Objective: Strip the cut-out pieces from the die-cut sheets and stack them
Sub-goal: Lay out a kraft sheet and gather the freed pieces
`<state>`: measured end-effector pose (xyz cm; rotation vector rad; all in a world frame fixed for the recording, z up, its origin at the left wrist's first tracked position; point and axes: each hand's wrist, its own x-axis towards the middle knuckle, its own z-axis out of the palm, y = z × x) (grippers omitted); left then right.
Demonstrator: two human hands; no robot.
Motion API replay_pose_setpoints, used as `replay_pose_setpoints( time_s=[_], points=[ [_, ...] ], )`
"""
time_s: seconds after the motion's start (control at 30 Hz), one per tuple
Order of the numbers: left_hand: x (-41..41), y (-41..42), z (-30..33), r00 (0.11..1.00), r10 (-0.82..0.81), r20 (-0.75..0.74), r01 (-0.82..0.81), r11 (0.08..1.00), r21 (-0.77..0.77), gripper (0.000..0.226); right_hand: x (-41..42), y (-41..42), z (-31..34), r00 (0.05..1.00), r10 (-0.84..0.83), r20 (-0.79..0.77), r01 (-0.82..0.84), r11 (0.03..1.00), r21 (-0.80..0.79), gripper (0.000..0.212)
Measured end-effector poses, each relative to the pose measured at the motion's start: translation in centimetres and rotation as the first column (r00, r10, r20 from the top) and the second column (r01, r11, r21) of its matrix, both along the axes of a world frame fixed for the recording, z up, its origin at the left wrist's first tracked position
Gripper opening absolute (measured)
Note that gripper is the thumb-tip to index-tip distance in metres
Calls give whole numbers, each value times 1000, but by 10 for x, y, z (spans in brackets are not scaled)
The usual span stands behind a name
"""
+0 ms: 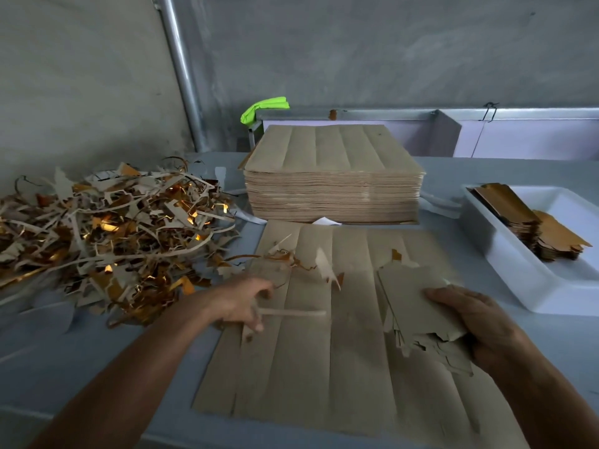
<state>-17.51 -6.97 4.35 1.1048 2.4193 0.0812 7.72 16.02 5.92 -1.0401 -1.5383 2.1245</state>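
A grey-brown die-cut sheet point(311, 345) lies flat in front of me, scored into long strips. My right hand point(476, 322) grips a small bundle of stripped cut-out pieces point(418, 306) above the sheet's right side. My left hand point(243, 303) is over the sheet's left edge, fingers pinched on a thin waste strip point(291, 313) that trails toward torn scraps point(291, 257) at the sheet's top. A tall stack of die-cut sheets point(334, 176) stands just behind.
A big heap of gold-and-grey waste trimmings point(110, 231) covers the table's left side. At the right, a white tray point(525, 280) holds stacked gold cut-out pieces point(531, 222). A metal post point(181, 69) and a green cloth point(262, 108) are at the back.
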Motion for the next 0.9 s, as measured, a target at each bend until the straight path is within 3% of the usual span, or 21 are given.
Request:
replay_pose_setpoints(
  time_s=[0.07,0.17,0.23,0.3,0.33,0.37,0.4,0.47,0.5,0.57,0.63,0.7,0.77,0.8,0.83,0.9],
  points=[
    [-6,-6,3,999,14,-43,-11,997,73,22,1,0,-1,1000,0,-2,0,1000,-2,36],
    [-20,-8,20,963,226,-143,-166,925,342,15,4,-1,-3,1000,-15,-20,15,1000,-4,33],
    [-31,-5,45,887,445,-122,-274,721,637,10,4,0,-4,998,-26,-54,26,1000,-12,32],
    [-42,-3,77,780,610,-136,-229,481,846,10,2,0,-6,995,-35,-92,34,999,-19,26],
    [-48,-2,89,734,660,-157,-179,412,894,13,1,1,-8,994,-41,-105,40,999,-9,20],
    [-52,0,98,705,680,-201,-144,414,899,17,-1,0,-10,991,-50,-122,51,999,3,16],
    [-55,3,103,692,667,-275,-151,507,848,22,-4,-1,-12,988,-59,-146,63,998,20,16],
    [-51,13,101,745,523,-414,-269,804,531,44,-6,-3,-17,982,-61,-181,78,994,83,29],
    [-44,18,97,787,436,-437,-313,892,326,59,-7,-4,-19,979,-55,-195,79,990,116,41],
    [-26,23,94,808,344,-478,-350,933,80,82,-7,-5,-23,974,-53,-219,90,983,161,68],
    [-10,26,97,765,278,-581,-354,935,-19,81,-8,-7,-27,975,-44,-219,95,969,229,74],
    [10,31,96,688,250,-682,-319,947,26,63,-9,-12,-28,969,-32,-246,96,963,254,51],
    [34,41,83,656,317,-685,-150,944,293,42,-11,-18,-26,956,-22,-291,93,967,236,43],
    [49,47,73,708,357,-609,-70,894,443,38,-12,-20,-25,953,0,-302,78,966,245,42],
    [63,52,62,804,361,-473,-50,833,551,44,-13,-23,-23,950,28,-312,58,963,262,43],
    [90,66,37,962,269,45,-241,762,601,72,-16,-30,-19,936,81,-343,28,953,301,42]
  ],
)
